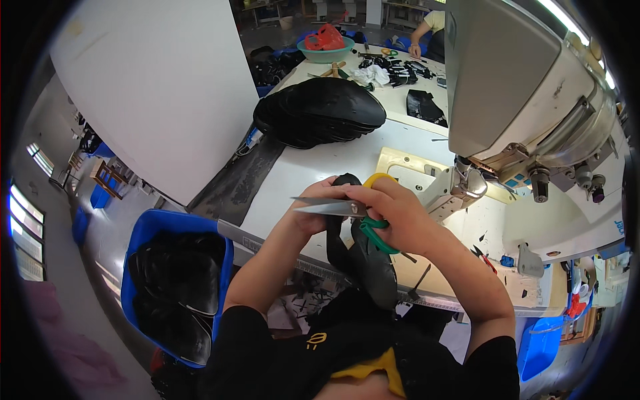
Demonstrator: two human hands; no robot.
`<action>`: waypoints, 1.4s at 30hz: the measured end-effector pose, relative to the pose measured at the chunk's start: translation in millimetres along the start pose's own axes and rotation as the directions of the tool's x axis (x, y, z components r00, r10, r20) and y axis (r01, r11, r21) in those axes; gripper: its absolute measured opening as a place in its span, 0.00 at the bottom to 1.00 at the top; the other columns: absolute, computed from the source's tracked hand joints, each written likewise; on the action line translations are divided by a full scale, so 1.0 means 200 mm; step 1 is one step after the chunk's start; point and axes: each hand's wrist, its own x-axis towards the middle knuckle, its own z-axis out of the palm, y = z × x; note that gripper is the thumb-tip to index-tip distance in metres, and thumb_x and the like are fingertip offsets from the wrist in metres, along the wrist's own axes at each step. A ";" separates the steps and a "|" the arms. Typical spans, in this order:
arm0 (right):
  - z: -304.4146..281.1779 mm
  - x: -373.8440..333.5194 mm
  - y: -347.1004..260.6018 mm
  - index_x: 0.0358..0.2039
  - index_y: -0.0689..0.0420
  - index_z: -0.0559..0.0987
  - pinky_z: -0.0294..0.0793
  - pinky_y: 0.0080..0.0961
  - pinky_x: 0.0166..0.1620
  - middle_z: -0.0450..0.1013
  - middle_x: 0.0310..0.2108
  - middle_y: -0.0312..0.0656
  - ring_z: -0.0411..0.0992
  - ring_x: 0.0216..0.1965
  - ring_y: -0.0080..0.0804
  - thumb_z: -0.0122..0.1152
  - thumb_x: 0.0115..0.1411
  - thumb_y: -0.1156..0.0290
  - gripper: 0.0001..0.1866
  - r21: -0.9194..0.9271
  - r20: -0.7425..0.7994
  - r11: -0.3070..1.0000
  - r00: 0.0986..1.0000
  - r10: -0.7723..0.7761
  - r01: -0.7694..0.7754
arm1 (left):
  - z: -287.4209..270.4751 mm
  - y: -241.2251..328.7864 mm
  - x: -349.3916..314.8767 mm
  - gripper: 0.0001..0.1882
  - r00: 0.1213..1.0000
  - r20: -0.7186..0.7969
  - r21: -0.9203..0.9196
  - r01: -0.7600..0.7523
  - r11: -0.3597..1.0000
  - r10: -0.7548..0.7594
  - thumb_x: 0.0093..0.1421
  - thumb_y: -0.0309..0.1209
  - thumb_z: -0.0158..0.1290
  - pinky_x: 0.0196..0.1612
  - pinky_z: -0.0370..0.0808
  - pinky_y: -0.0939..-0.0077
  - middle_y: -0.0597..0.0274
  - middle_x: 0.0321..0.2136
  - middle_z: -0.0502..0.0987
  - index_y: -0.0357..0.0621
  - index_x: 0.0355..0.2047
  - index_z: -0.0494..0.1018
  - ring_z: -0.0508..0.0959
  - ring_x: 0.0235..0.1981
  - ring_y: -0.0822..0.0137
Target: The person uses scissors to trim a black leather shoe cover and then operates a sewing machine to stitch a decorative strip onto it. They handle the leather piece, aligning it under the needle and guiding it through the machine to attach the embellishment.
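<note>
My left hand point(312, 212) is closed on a black leather shoe upper point(377, 272), which hangs over the near edge of the table toward my lap. My right hand point(407, 217) grips a pair of scissors point(337, 208) with green and yellow handles. Their blades point left, slightly apart, across the top of the upper and in front of my left fingers. Both hands are close together, and the right fingertips also reach the upper's top end. Part of the upper is hidden behind the blades and fingers.
A sewing machine point(507, 87) looms at the right. Behind my hands lies a stack of black leather pieces point(320, 112). At lower left stands a blue bin point(177, 219) of similar pieces. Farther back are a green basin point(325, 55) and a co-worker's arm point(421, 37).
</note>
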 end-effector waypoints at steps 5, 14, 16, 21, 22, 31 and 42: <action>0.05 -0.03 0.13 0.53 0.54 0.70 0.70 0.23 0.37 0.69 0.32 0.40 0.69 0.31 0.30 0.63 0.45 0.86 0.32 -0.029 -0.142 0.944 0.936 0.322 -0.329 | 0.00 -0.05 0.02 0.13 0.613 -0.074 0.865 -0.354 0.357 0.787 0.60 0.27 0.54 0.35 0.75 0.79 0.59 0.34 0.77 0.34 0.44 0.70 0.77 0.29 0.73; 0.19 -0.01 -0.01 0.52 0.55 0.70 0.71 0.28 0.36 0.70 0.31 0.44 0.71 0.31 0.38 0.63 0.46 0.83 0.30 -0.002 -0.177 0.918 0.903 0.390 -0.397 | 0.16 -0.33 -0.10 0.12 0.832 -0.124 0.656 -0.339 0.674 0.540 0.63 0.23 0.46 0.35 0.73 0.81 0.59 0.35 0.77 0.35 0.46 0.72 0.77 0.34 0.74; 0.18 -0.04 0.01 0.52 0.54 0.71 0.71 0.29 0.34 0.70 0.30 0.44 0.71 0.30 0.39 0.63 0.47 0.82 0.29 -0.042 -0.171 0.933 0.923 0.346 -0.357 | 0.17 -0.34 -0.10 0.11 0.803 -0.100 0.714 -0.354 0.604 0.588 0.63 0.22 0.46 0.35 0.73 0.80 0.60 0.34 0.77 0.34 0.44 0.72 0.77 0.33 0.74; 0.13 -0.10 0.00 0.53 0.54 0.70 0.72 0.31 0.33 0.70 0.29 0.44 0.72 0.29 0.40 0.64 0.49 0.79 0.29 -0.095 -0.107 0.917 0.920 0.377 -0.387 | 0.20 -0.38 -0.08 0.08 0.757 0.039 0.806 -0.410 0.427 0.652 0.60 0.19 0.48 0.35 0.74 0.77 0.58 0.32 0.76 0.33 0.40 0.74 0.77 0.30 0.71; 0.11 -0.10 0.00 0.53 0.54 0.70 0.72 0.32 0.33 0.70 0.30 0.43 0.72 0.29 0.40 0.63 0.50 0.77 0.28 -0.095 -0.100 0.917 0.921 0.377 -0.386 | 0.21 -0.38 -0.08 0.08 0.760 0.040 0.798 -0.415 0.437 0.649 0.60 0.19 0.48 0.35 0.74 0.77 0.57 0.32 0.76 0.33 0.40 0.74 0.77 0.30 0.70; 0.10 -0.12 0.02 0.53 0.55 0.69 0.73 0.34 0.34 0.71 0.31 0.44 0.72 0.30 0.42 0.62 0.51 0.75 0.27 -0.114 -0.069 0.888 0.895 0.441 -0.446 | 0.24 -0.41 -0.04 0.08 0.751 0.012 0.808 -0.396 0.437 0.660 0.58 0.19 0.49 0.30 0.71 0.75 0.56 0.28 0.75 0.34 0.37 0.74 0.76 0.26 0.66; 0.16 -0.17 0.00 0.50 0.54 0.66 0.73 0.37 0.36 0.71 0.34 0.46 0.73 0.33 0.44 0.61 0.53 0.74 0.24 -0.080 -0.153 0.876 0.875 0.460 -0.475 | 0.24 -0.44 -0.03 0.07 0.761 0.035 0.824 -0.389 0.412 0.648 0.57 0.20 0.50 0.32 0.72 0.72 0.54 0.26 0.74 0.35 0.36 0.74 0.75 0.27 0.61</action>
